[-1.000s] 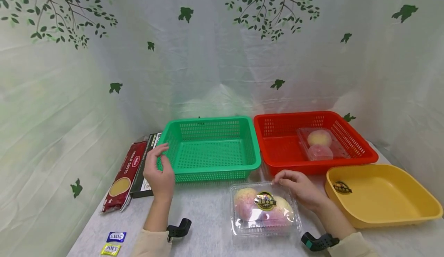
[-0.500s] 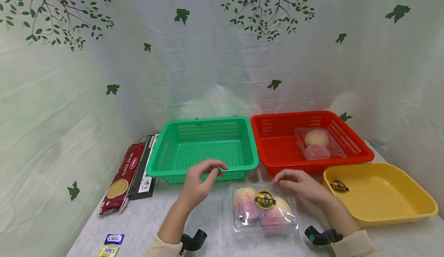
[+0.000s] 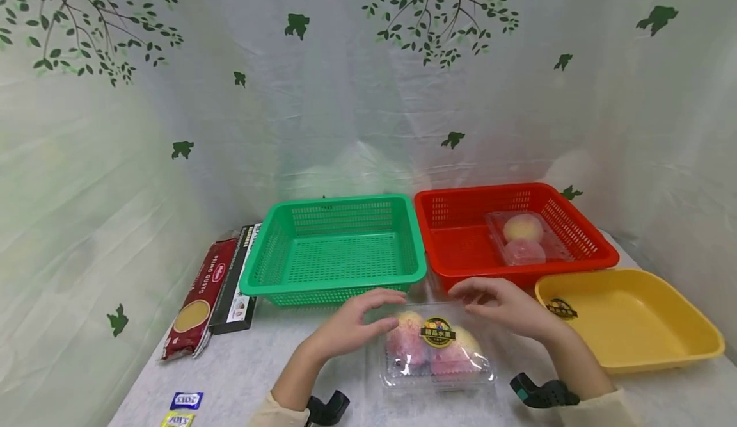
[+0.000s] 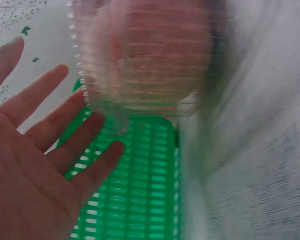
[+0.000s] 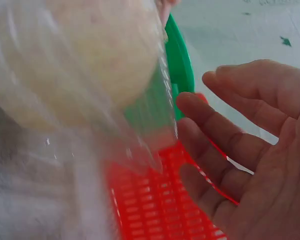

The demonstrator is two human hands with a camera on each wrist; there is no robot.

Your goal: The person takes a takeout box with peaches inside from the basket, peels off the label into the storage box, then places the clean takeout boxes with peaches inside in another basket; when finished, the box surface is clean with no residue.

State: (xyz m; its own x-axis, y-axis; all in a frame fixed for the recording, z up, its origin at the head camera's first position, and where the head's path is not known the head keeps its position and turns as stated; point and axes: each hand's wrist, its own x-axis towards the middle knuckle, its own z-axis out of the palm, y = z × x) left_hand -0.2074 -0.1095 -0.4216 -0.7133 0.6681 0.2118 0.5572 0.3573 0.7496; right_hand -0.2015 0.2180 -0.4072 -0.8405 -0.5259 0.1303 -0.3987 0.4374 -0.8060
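A clear plastic box of peaches (image 3: 435, 350) with a dark round label lies on the table in front of the baskets. My left hand (image 3: 374, 315) is at the box's far left corner with straight fingers. In the left wrist view the open palm (image 4: 45, 165) faces the box (image 4: 145, 65), right beside its edge. My right hand (image 3: 483, 299) hovers at the far right corner, fingers relaxed and slightly bent (image 5: 240, 150), close to the box (image 5: 80, 65). Neither hand grips anything. I cannot tell whether the fingers touch the box.
An empty green basket (image 3: 334, 248) and a red basket (image 3: 455, 248) holding another clear peach box (image 3: 521, 238) stand behind. At the right is a yellow tray (image 3: 627, 324). A pasta packet (image 3: 198, 299), a dark carton (image 3: 236, 289) and two small sachets (image 3: 185, 401) lie left.
My left hand has swung right from the green basket's left corner, along its front, to the peach box's left side. The right hand has stayed by the box's far right corner.
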